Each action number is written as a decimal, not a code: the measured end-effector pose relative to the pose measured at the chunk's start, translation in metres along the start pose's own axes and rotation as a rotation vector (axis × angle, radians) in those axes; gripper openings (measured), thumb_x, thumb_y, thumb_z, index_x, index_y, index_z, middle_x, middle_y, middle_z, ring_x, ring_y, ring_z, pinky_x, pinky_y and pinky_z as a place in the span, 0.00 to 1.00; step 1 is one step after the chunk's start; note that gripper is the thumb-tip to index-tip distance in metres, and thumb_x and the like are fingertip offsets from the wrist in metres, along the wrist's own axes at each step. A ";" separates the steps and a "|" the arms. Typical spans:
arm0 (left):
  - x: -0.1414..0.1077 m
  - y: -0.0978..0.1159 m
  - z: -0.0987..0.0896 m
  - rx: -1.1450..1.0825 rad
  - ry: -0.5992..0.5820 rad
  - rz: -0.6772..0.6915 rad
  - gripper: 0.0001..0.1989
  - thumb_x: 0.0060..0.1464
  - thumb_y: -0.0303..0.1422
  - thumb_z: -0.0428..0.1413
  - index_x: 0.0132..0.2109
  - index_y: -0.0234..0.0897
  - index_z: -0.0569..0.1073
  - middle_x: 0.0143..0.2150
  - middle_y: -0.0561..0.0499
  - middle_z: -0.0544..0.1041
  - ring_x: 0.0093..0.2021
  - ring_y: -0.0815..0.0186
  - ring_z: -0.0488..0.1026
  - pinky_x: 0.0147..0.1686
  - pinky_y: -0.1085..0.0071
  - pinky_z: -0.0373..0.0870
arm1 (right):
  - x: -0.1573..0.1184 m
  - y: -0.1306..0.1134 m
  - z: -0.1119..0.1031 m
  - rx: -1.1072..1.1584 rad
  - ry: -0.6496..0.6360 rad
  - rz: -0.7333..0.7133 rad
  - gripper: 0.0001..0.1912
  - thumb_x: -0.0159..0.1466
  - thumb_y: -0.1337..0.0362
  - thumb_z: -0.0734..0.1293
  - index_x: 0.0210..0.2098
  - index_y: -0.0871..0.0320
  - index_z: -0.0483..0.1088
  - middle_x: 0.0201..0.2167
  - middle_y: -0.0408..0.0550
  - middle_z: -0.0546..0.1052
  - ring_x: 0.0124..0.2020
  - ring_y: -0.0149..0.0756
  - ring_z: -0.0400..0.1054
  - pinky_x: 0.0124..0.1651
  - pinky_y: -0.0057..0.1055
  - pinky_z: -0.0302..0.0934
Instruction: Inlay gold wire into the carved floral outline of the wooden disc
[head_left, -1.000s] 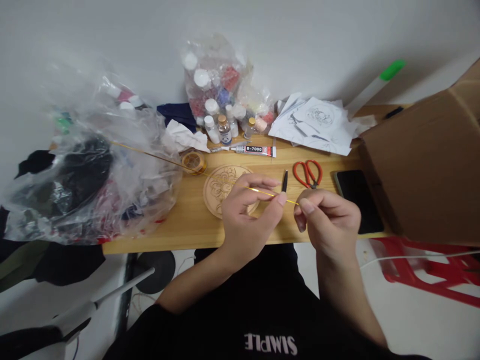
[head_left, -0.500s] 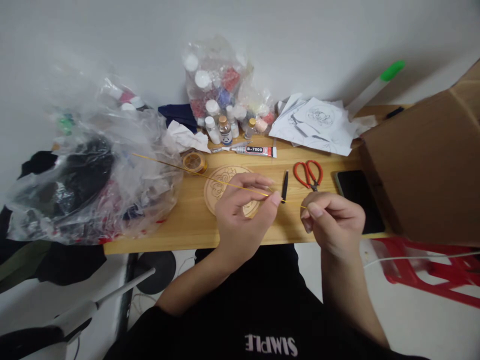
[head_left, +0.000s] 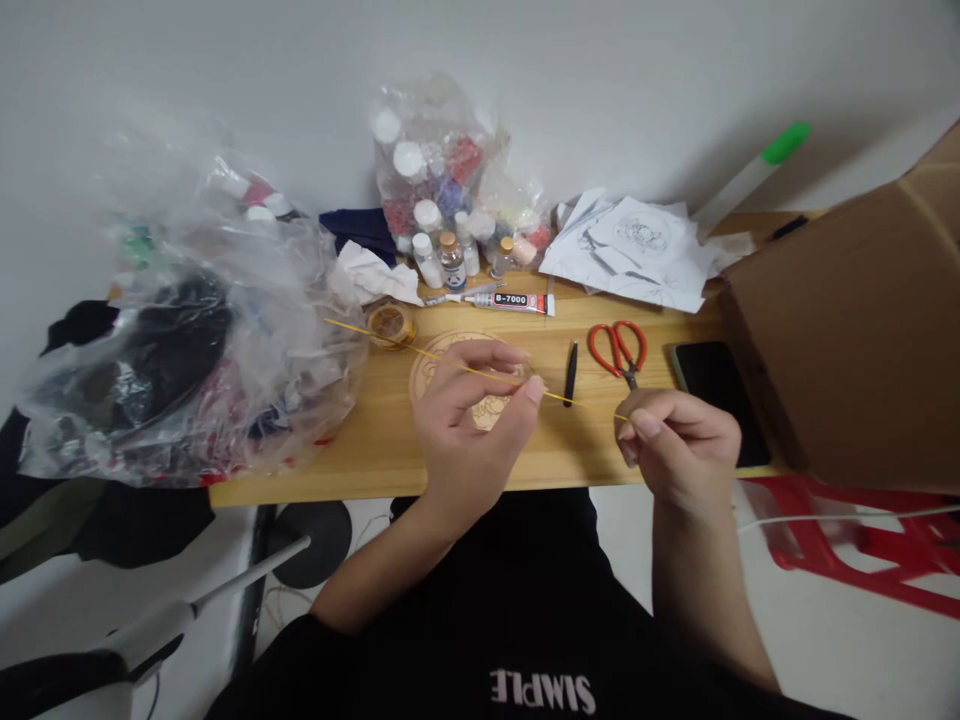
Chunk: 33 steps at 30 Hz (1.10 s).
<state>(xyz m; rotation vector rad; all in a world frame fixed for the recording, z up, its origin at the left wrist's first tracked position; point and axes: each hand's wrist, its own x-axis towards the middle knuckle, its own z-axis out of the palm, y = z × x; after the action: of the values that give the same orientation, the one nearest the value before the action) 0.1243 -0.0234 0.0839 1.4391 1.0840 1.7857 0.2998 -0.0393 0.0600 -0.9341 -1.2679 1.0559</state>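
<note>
A thin gold wire [head_left: 555, 396] stretches between my hands above the table. My left hand [head_left: 469, 435] pinches it between thumb and fingertips, and the free end slants away up to the left. The other end is held in a tight pinch by my right hand [head_left: 681, 445]. Below my left hand lies a round wooden disc [head_left: 491, 412] with a line pattern, partly covered by that hand. A spool of gold wire [head_left: 391, 325] rests beyond it to the left. Between the hands, further back, are black tweezers [head_left: 571, 374] and red-handled scissors [head_left: 616, 350].
A glue tube [head_left: 517, 300], small bottles [head_left: 451, 262] and bags of coloured material line the back. Sketched papers [head_left: 634, 250] lie right of them. A large plastic bag [head_left: 277, 400] fills the left; a phone [head_left: 716, 385] and cardboard box [head_left: 847, 350] stand right.
My hands have moved apart, the left slightly leftward and the right slightly rightward. The wire has slid to the right through my left fingers, so its left free end is shorter.
</note>
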 end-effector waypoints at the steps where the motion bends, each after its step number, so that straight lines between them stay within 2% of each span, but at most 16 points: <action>1: 0.000 -0.001 -0.001 0.006 0.004 -0.002 0.09 0.50 0.21 0.60 0.28 0.39 0.72 0.37 0.54 0.75 0.38 0.70 0.73 0.38 0.68 0.73 | -0.001 0.000 -0.002 -0.004 0.007 0.010 0.10 0.61 0.69 0.67 0.23 0.58 0.70 0.17 0.41 0.69 0.16 0.25 0.60 0.18 0.25 0.52; 13: -0.001 -0.012 -0.010 0.103 0.049 -0.043 0.08 0.51 0.25 0.61 0.27 0.40 0.72 0.36 0.54 0.76 0.40 0.67 0.73 0.44 0.63 0.70 | -0.006 0.006 -0.017 -0.047 0.016 0.032 0.11 0.60 0.68 0.68 0.21 0.58 0.70 0.16 0.41 0.69 0.16 0.25 0.60 0.18 0.26 0.53; 19: 0.005 -0.013 -0.014 0.090 0.086 -0.031 0.09 0.52 0.24 0.60 0.26 0.40 0.73 0.35 0.54 0.75 0.39 0.69 0.73 0.42 0.67 0.71 | -0.006 0.007 -0.025 -0.056 0.026 0.068 0.11 0.59 0.65 0.69 0.20 0.58 0.70 0.15 0.41 0.68 0.15 0.25 0.60 0.17 0.25 0.52; 24: 0.008 -0.017 -0.021 0.083 0.126 -0.046 0.08 0.52 0.28 0.61 0.26 0.41 0.74 0.35 0.54 0.75 0.39 0.67 0.73 0.42 0.65 0.71 | -0.007 0.009 -0.033 -0.092 0.043 0.094 0.13 0.58 0.63 0.70 0.19 0.58 0.69 0.14 0.40 0.68 0.14 0.25 0.59 0.17 0.25 0.51; 33: 0.013 -0.021 -0.027 0.077 0.191 -0.052 0.08 0.50 0.25 0.61 0.25 0.39 0.74 0.33 0.54 0.75 0.39 0.68 0.72 0.43 0.68 0.70 | -0.008 0.013 -0.041 -0.090 0.049 0.097 0.12 0.58 0.65 0.70 0.19 0.58 0.70 0.15 0.41 0.68 0.15 0.25 0.59 0.18 0.25 0.50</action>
<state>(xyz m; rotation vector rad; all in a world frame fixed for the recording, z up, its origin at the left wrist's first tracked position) 0.0937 -0.0082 0.0696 1.2914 1.2880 1.8922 0.3391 -0.0425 0.0419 -1.0931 -1.2476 1.0521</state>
